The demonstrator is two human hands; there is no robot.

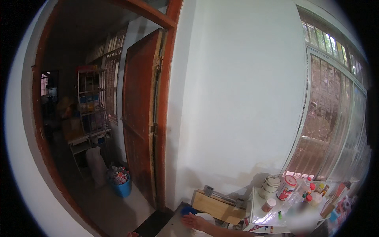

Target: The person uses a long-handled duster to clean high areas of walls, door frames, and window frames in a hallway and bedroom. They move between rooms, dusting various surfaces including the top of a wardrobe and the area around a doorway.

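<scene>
At the bottom centre my right hand point(192, 222) is stretched out with nothing in it. It shows above a white round container point(207, 218) and beside a blue round thing point(189, 210); whether it touches either, I cannot tell. Only the fingertips of my left hand point(132, 234) show at the bottom edge, near the dark threshold point(154, 222); the rest is cut off. A folded wooden board with metal legs point(217, 207) leans by the wall behind my right hand.
An open brown wooden door point(139, 112) stands in the doorway. Beyond it are a blue bucket of bottles point(123, 189), a pale sack point(95, 166) and a rack point(91, 100). A white table point(257, 217) at right holds a lidded pot point(270, 187), a tub point(286, 188) and bottles below the barred window.
</scene>
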